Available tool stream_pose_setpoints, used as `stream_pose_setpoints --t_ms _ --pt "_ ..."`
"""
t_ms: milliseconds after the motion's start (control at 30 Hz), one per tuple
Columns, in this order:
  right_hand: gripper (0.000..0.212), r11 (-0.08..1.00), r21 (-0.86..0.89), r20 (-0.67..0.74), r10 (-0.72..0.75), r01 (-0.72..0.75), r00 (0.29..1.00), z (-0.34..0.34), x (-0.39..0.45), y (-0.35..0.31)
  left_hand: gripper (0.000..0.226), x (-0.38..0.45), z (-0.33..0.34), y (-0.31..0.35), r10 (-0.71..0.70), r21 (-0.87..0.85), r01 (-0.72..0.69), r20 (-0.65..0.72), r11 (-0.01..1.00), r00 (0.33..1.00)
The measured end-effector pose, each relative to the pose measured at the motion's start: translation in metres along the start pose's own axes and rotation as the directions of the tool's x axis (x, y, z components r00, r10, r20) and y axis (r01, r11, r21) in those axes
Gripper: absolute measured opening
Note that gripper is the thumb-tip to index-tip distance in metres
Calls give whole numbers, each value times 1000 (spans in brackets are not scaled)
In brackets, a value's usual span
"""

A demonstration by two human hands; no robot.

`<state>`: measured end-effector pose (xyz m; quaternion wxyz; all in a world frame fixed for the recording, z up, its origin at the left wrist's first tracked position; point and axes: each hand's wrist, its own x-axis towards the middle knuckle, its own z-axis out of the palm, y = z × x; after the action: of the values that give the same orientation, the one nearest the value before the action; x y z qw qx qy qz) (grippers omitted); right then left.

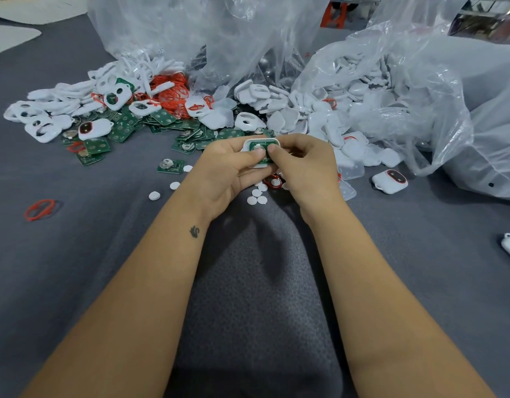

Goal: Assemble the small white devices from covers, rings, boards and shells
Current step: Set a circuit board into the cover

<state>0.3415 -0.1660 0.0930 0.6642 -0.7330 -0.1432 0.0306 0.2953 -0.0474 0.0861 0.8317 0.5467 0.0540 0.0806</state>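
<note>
Centre frame: my left hand (228,165) and right hand (301,162) both pinch the small white plastic cover (261,152), thumbs pressing the green circuit board (259,147) in to seat it.

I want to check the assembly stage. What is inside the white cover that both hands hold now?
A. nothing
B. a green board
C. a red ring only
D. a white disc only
B: the cover, pinched between the left hand and the right hand, shows a green board with a round metal part in it under both thumbs.
</note>
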Motion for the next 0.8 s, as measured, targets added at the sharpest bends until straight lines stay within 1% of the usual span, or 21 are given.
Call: stream_pose_setpoints --t_ms 100,333,467,667,700,733,800 --pt "9 999 33 2 16 -17 1000 -1 -1 -1 23 -1 0 0 12 8 -13 26 1000 1000" --pt "7 999 40 -17 -22 23 1000 -2 1 2 16 0 3 -3 71 51 -67 -90 996 993" --pt "16 995 94 26 -20 17 999 -3 0 2 15 -1 2 -1 96 87 -87 -105 992 990" --pt "12 998 67 24 3 -4 1000 -2 0 2 15 -2 1 -1 92 127 -77 -117 989 989" --pt "15 995 94 34 26 -29 999 -2 1 1 15 -2 1 -1 94 127 -78 -129 989 987" --pt "23 985 155 55 67 -74 996 -1 1 0 14 -2 1 -1 96 124 -79 -142 989 985" --pt "43 952 254 97 153 -173 983 -2 4 -2 14 -2 1 0 93 116 -75 -155 990 984"
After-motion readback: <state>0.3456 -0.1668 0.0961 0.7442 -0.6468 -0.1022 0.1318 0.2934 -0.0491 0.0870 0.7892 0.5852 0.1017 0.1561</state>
